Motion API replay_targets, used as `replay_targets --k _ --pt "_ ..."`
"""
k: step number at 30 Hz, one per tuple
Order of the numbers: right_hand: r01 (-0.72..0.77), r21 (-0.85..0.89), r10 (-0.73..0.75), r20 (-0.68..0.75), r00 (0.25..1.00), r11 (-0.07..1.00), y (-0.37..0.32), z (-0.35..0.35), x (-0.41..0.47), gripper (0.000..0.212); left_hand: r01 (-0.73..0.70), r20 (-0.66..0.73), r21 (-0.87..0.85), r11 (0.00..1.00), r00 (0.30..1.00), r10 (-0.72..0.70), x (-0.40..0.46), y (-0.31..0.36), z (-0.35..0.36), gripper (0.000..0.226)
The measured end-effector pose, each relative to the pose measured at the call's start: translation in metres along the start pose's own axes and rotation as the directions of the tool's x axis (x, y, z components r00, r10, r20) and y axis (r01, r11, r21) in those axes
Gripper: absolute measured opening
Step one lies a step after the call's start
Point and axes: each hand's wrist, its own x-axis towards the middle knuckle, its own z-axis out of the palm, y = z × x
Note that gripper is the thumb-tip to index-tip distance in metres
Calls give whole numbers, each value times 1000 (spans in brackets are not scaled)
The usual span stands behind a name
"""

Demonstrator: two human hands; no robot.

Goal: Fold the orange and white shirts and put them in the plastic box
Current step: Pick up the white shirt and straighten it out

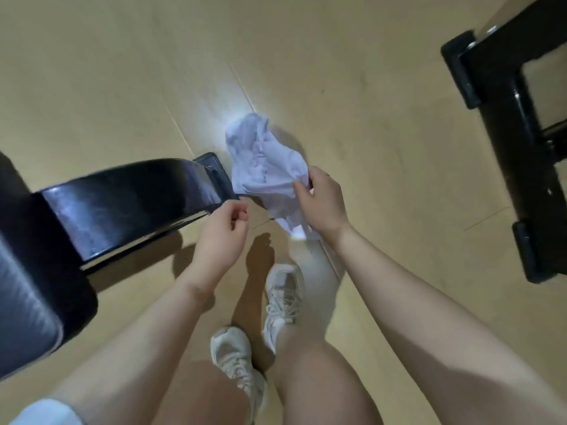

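Note:
A crumpled white shirt (264, 167) hangs bunched above the wooden floor near the middle of the head view. My right hand (322, 200) grips its lower right edge. My left hand (224, 234) is just left of the shirt, fingers curled loosely and apart, holding nothing and not touching the cloth. No orange shirt and no plastic box are in view.
A black table leg and foot (122, 197) reach in from the left, ending beside the shirt. Another black frame (521, 133) stands at the right. My two legs and pale sneakers (282, 299) are below on the light wood floor (383, 102).

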Motion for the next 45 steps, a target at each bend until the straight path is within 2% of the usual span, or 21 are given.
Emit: replay_targets --k 3,6,10,11,14,16,18,20,25,27,29,31,32,34,36,40,42,45 --pt "5 110 -10 47 999 994 -71 -65 -51 23 -54 20 8 999 998 54 -61 49 -44 25" --pt "48 129 -55 56 997 990 -144 -134 -99 24 -103 84 -30 994 991 105 -114 111 -87 34" --pt "55 218 -90 159 983 974 -232 -210 -153 28 -193 38 -96 976 980 198 -176 187 -142 51" --pt "84 227 -125 173 977 970 -251 -226 -164 31 -215 41 -112 970 974 221 -189 203 -155 45" --pt "172 164 -200 169 965 971 -294 -263 -188 26 -250 65 -190 949 962 266 -224 240 -188 6" --pt "199 133 -214 105 971 971 -315 -282 -197 23 -253 23 -270 929 963 269 -242 254 -207 10" --pt "173 224 -181 15 983 959 -326 -295 -202 15 -220 -33 -411 885 973 227 -258 266 -225 11" --pt "128 328 -128 -22 992 936 -332 -300 -211 13 -208 -89 -493 845 978 189 -272 278 -245 14" --pt "106 317 -126 44 991 942 -334 -282 -249 13 -241 -168 -530 813 970 178 -289 301 -292 14" --pt "89 351 -137 113 984 932 -332 -269 -267 17 -273 -190 -526 805 961 202 -298 305 -307 22" --pt "84 316 -149 187 971 945 -334 -250 -282 35 -320 -228 -519 792 945 233 -307 306 -322 32" --pt "131 169 -165 204 965 977 -343 -225 -293 58 -353 -262 -537 766 933 247 -316 303 -339 36" --pt "168 101 -183 168 969 981 -350 -213 -297 63 -363 -275 -554 749 929 247 -321 301 -348 35" --pt "217 60 -220 57 974 974 -367 -188 -302 50 -373 -307 -579 725 923 230 -330 295 -367 24" --pt "214 135 -207 -66 976 968 -386 -171 -305 22 -382 -338 -606 697 918 209 -336 287 -386 16" --pt "217 333 -151 -212 965 918 -414 -164 -313 17 -374 -357 -699 610 921 156 -332 258 -417 10" --pt "218 394 -147 -203 968 893 -427 -171 -320 15 -380 -382 -665 643 913 145 -322 238 -426 6" --pt "223 402 -173 -157 972 888 -441 -177 -326 14 -301 -408 -454 839 907 105 -310 202 -422 38"
